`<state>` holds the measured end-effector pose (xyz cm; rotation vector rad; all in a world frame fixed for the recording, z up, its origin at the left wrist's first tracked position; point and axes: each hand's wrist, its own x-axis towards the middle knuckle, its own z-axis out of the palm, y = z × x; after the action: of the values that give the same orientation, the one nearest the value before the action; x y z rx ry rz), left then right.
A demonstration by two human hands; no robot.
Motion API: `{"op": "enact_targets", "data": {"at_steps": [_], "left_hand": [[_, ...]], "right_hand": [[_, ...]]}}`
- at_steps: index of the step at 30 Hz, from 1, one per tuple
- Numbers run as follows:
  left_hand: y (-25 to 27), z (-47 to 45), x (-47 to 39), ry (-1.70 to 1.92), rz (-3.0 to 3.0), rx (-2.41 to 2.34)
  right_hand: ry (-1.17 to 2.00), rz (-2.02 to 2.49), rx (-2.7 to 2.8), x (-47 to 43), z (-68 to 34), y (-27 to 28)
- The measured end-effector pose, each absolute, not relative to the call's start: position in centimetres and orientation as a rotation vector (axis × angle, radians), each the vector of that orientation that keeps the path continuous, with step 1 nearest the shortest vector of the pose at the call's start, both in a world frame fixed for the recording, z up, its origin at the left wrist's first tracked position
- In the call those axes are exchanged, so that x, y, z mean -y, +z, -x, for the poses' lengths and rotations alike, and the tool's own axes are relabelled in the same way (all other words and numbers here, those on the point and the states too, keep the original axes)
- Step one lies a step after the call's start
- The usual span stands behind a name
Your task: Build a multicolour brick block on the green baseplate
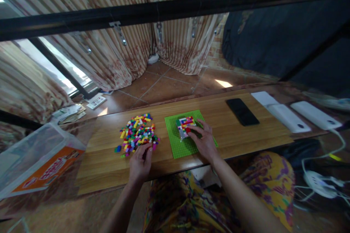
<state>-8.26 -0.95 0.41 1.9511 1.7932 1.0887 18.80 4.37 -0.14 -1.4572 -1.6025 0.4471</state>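
My left hand point(140, 162) is at the near edge of a pile of loose toy building bricks point(138, 133) in many colours. Its fingers are curled together at the bricks, and what they pinch, if anything, is too small to make out. A green baseplate point(175, 149) lies to the right of the pile. On it stands a low multicoloured brick build point(182, 123). My right hand point(205, 141) reaches over the baseplate, thumb and forefinger closed on a red brick point(188, 130) at the near right side of the build.
A black phone point(242, 111) and white flat devices point(290, 117) lie right on the wooden board point(106, 167). At left stands a clear plastic box point(46, 145) with an orange label. A dark metal bar point(175, 10) crosses beyond the board. A white power strip point(319, 184) with cables is lower right.
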Motion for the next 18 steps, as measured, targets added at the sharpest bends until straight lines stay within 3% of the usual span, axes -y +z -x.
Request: {"op": "enact_targets", "data": {"at_steps": [18], "left_hand": [[0.3, 8.3, 0.9, 1.046, -1.942, -1.819]], "right_hand": [[0.358, 1.561, 1.51, -5.4, -17.6, 0.5]]}}
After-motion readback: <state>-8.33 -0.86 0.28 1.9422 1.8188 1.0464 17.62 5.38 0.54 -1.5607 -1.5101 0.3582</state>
